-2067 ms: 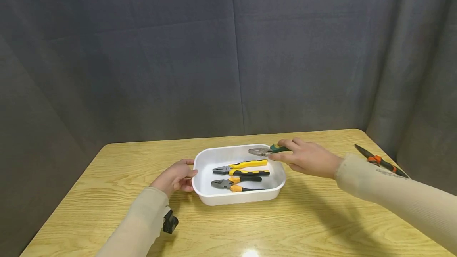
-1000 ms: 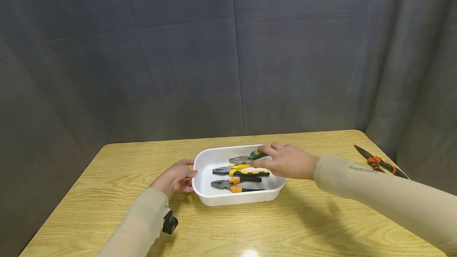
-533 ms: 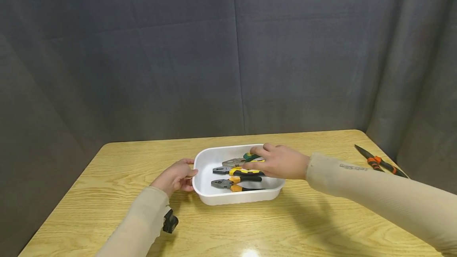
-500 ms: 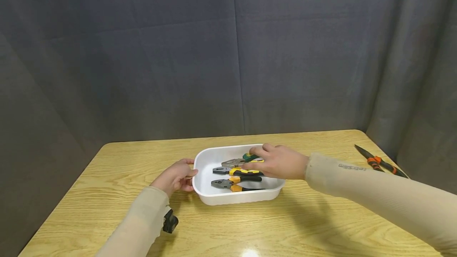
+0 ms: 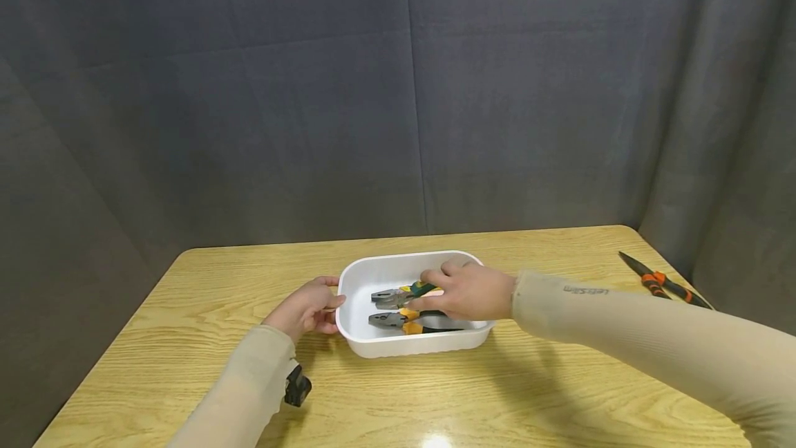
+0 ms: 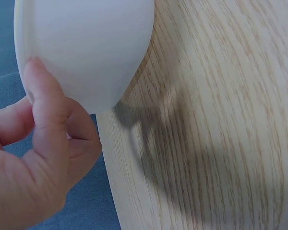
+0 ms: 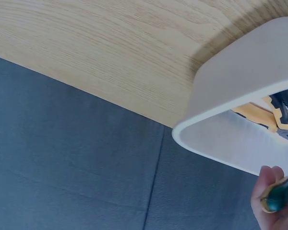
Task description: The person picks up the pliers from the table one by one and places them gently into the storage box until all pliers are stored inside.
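My left hand [image 5: 309, 308] holds the left rim of a white plastic tray [image 5: 410, 348], its thumb over the edge in the left wrist view. My right hand [image 5: 469, 290] grips green-handled pliers [image 5: 423, 289] inside the tray, their grey jaws pointing left. In the right wrist view the green handle end [image 7: 278, 197] sticks out of the hand. Yellow-and-black pliers [image 5: 382, 294] lie just behind and under these, mostly covered by the hand. Nearer the front wall lie orange-and-black pliers [image 5: 388, 321], their handle ends partly hidden.
Long-nosed pliers with orange-and-black handles [image 5: 662, 282] lie at the table's right edge. The wooden table [image 5: 236, 282] ends at a dark grey curtain [image 5: 311, 123] behind. A small black camera [image 5: 297, 387] sits on the left wrist.
My right hand has carried the green-handled pliers from the tray's back right leftward and nearer, now over the yellow-and-black pliers. My left hand and the tray have stayed in place.
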Demonstrator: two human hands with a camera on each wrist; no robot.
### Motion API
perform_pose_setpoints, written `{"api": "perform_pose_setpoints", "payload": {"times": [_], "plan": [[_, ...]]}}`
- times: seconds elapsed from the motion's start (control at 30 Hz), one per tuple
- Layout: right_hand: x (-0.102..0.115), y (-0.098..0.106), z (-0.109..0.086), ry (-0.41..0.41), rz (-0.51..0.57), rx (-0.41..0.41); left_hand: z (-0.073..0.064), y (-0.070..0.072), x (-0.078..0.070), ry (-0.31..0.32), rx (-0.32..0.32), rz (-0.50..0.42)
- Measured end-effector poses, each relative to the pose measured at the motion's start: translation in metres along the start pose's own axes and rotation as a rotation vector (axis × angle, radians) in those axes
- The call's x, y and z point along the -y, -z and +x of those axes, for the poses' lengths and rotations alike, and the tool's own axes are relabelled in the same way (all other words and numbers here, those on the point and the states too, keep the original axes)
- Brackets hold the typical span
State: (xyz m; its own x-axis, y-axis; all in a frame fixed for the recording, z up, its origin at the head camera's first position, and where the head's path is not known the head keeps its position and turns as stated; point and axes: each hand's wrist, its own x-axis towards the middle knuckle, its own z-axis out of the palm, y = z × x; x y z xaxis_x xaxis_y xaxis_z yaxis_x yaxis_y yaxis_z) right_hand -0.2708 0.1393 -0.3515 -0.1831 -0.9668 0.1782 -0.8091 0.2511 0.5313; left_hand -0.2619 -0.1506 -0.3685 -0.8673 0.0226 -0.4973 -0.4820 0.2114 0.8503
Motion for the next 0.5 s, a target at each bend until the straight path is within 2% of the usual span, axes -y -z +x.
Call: {"api": "perform_pose_setpoints", "payload": {"times": [0.33,0.5], "plan": [[0.005,-0.006,0.011,0.029,0.035,0.061,0.000,-0.002,0.000,-0.010,-0.002,-0.003],[0.008,-0.010,0.017,0.036,0.018,0.052,0.001,-0.002,0.001,-0.011,-0.004,-0.005]]}}
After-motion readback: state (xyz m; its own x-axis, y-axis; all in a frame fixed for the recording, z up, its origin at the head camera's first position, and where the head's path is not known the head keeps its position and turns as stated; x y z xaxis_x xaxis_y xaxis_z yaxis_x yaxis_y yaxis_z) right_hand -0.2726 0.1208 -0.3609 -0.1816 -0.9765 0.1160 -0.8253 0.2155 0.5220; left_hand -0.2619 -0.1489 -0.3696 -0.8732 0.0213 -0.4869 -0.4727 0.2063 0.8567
